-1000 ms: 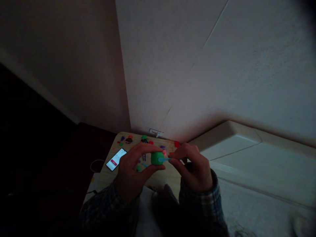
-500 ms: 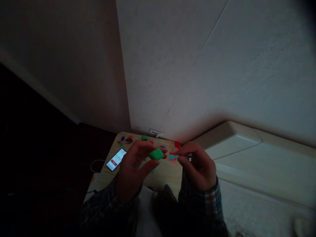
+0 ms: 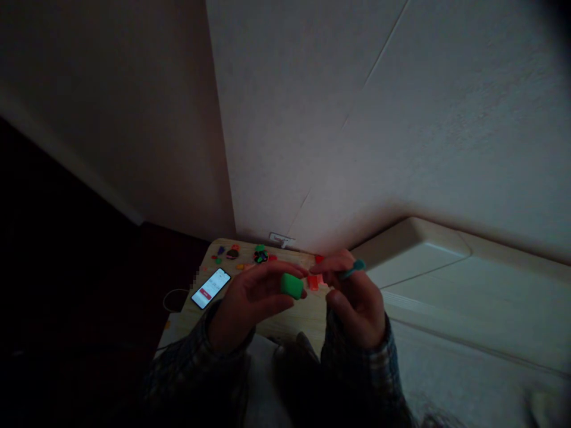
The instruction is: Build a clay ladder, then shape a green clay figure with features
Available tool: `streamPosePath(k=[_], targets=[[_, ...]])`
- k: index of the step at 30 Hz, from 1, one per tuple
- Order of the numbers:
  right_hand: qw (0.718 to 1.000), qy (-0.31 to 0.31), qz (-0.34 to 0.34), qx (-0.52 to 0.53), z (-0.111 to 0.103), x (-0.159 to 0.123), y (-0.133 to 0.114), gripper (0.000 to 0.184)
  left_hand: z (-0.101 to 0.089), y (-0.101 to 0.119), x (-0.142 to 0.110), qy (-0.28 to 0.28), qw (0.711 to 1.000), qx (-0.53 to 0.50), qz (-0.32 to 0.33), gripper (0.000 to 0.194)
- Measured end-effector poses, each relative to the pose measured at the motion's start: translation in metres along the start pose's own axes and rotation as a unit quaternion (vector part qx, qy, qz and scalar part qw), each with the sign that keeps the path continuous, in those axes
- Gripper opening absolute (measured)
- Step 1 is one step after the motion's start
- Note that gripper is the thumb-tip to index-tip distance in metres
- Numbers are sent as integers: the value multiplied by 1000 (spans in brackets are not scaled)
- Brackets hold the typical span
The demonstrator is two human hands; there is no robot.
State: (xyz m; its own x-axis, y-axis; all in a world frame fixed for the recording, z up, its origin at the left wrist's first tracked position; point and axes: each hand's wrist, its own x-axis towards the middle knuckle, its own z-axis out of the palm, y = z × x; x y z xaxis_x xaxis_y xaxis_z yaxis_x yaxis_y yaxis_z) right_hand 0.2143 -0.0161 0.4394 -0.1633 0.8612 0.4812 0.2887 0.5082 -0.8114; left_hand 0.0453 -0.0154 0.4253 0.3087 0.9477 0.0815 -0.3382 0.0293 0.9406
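Note:
A smooth, bright green lump (image 3: 291, 286), like modelling clay, sits between the thumb and fingers of my left hand (image 3: 241, 303). Its rounded, blocky side faces me. To the right, my right hand (image 3: 357, 303) has a small teal tool (image 3: 353, 270) caught between its fingers, with the wider end pointing up and right over the knuckles. The thumb and forefinger of that hand are apart, near the green lump but not visibly touching it. Both hands are above the small wooden table (image 3: 285, 327).
A lit phone (image 3: 211, 288) lies on the table's left side. Small coloured pieces are along the back, among them a dark round item with green bits (image 3: 261, 255) and a red piece (image 3: 314, 282). A wall (image 3: 357, 148) rises behind; a cream panel (image 3: 428, 267) stands at right.
The green lump has been turned in my left hand, from a diamond shape to a blocky side. In my right hand the teal tool has swung from pointing left to pointing up and right.

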Motion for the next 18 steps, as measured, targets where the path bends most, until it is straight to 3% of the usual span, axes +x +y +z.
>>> streamPosePath(k=[5,9,14,18], targets=[[993,-112,-2,44,-1,3,7,49,-3,-3,1,-33,999,7,-13,25],[983,-165,-23,71,1,5,8,45,-5,-5,2,-76,996,-19,-35,31],[987,-148,-41,51,2,7,7,34,-2,-7,2,-96,987,-98,-89,32],[990,-128,-45,45,3,7,4,37,2,-7,2,-95,978,-141,-118,34]])
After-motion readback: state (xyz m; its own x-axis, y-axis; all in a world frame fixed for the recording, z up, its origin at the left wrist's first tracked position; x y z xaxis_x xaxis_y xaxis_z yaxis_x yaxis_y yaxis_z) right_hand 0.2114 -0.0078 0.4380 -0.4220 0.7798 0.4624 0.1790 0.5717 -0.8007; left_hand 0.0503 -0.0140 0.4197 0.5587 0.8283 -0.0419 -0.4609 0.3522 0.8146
